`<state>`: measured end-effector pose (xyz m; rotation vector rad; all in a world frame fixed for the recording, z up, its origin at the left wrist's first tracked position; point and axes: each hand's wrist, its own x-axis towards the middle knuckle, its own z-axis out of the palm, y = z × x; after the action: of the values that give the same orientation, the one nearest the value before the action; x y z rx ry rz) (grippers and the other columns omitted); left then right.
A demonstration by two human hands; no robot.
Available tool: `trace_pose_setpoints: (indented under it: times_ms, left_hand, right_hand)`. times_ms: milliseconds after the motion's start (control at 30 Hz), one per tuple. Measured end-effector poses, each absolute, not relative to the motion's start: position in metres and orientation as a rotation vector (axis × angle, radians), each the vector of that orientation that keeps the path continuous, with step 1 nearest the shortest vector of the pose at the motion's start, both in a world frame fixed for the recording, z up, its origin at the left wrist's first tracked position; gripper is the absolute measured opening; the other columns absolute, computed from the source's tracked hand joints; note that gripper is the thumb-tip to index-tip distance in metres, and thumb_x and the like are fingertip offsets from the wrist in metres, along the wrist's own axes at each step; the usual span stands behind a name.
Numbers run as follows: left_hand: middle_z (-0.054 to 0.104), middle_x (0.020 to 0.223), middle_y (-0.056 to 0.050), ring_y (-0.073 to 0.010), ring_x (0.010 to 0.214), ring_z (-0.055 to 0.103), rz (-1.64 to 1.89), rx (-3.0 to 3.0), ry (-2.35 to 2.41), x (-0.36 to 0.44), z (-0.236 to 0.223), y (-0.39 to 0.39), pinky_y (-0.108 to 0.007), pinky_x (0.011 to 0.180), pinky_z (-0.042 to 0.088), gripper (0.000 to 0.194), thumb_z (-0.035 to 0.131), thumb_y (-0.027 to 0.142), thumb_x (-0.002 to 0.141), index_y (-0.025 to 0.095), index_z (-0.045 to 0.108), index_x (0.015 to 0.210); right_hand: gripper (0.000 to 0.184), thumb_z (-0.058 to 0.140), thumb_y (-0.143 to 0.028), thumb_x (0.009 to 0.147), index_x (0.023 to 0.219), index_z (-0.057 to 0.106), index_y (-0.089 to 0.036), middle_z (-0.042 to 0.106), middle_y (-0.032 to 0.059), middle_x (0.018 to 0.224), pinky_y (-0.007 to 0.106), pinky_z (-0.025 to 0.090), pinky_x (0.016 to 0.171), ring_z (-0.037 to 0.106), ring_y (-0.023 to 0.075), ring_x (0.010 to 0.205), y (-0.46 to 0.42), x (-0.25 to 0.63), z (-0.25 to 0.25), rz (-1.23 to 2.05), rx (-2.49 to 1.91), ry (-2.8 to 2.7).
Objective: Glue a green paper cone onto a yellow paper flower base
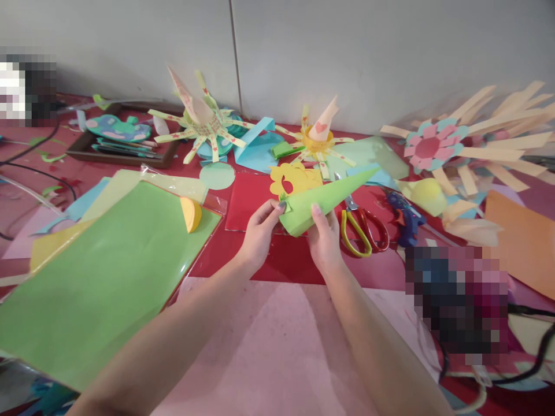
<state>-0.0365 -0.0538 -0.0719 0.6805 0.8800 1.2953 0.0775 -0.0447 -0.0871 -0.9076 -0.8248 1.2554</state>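
Note:
A light green paper cone (321, 205) is held between my two hands, its wide end to the left and its tip pointing up to the right. My left hand (262, 228) pinches the rim of the wide end, where a small green paper piece (286, 203) sits by the fingertips. My right hand (325, 234) grips the cone's lower side, thumb in front and fingers behind. Yellow scalloped paper cutouts (292, 180) lie just behind the cone. Scissors (362, 228) with yellow and red handles rest right of my right hand.
Green paper in a clear sleeve (108, 277) lies left, a yellow folded piece (191, 214) on it. Paper crafts with cones (202, 115) and a pink-blue paper flower (433, 144) stand along the wall. A blue glue gun (405, 219) and cables lie right; a brown tray (121, 155) sits back left.

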Motion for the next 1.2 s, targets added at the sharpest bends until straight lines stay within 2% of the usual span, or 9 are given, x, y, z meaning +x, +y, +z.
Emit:
trace_pose_setpoints:
  times_ms: [200,333,633,867,1200]
  left_hand:
    - [0.054,0.072,0.002,-0.0095,0.064,0.053,1.300,0.640,0.854,-0.0350,-0.0767,-0.0529,-0.020,0.057,0.043,0.023,0.062,0.043,0.080,0.020,0.057,0.080]
    - [0.052,0.071,0.004,-0.0071,0.061,0.050,1.283,0.685,0.800,-0.0352,-0.0791,-0.0528,-0.018,0.056,0.043,0.021,0.064,0.040,0.079,0.020,0.057,0.078]
    - [0.050,0.073,0.003,-0.0073,0.065,0.049,1.245,0.823,0.816,-0.0354,-0.0770,-0.0541,-0.018,0.061,0.045,0.029,0.061,0.047,0.081,0.019,0.055,0.075]
    - [0.048,0.071,0.005,-0.0057,0.061,0.048,1.228,0.746,0.768,-0.0369,-0.0766,-0.0539,-0.016,0.058,0.043,0.019,0.063,0.035,0.081,0.020,0.054,0.074]
    - [0.047,0.068,0.005,-0.0064,0.059,0.047,1.210,0.729,0.776,-0.0392,-0.0737,-0.0547,-0.017,0.057,0.043,0.021,0.062,0.034,0.081,0.020,0.052,0.070]
  right_hand:
    - [0.049,0.070,-0.039,0.074,0.119,0.056,-0.028,0.060,0.0032,0.125,0.043,0.044,0.102,0.059,0.0213,0.112,-0.0452,0.0752,-0.0847,1.258,-0.890,-0.799]
    - [0.045,0.068,-0.041,0.075,0.117,0.057,-0.026,0.064,0.0042,0.119,0.044,0.048,0.097,0.061,0.0221,0.108,-0.0442,0.0757,-0.0835,1.235,-0.903,-0.739]
    - [0.044,0.066,-0.041,0.077,0.118,0.056,-0.028,0.063,0.0030,0.118,0.042,0.050,0.094,0.061,0.0208,0.108,-0.0430,0.0767,-0.0866,1.195,-0.913,-0.755]
    - [0.048,0.067,-0.039,0.076,0.121,0.054,-0.028,0.062,0.0033,0.120,0.042,0.050,0.094,0.060,0.0207,0.109,-0.0448,0.0775,-0.0880,1.159,-0.951,-0.787]
    - [0.050,0.067,-0.040,0.076,0.122,0.053,-0.028,0.062,0.0038,0.122,0.041,0.050,0.095,0.060,0.0208,0.111,-0.0457,0.0768,-0.0872,1.158,-0.961,-0.813]
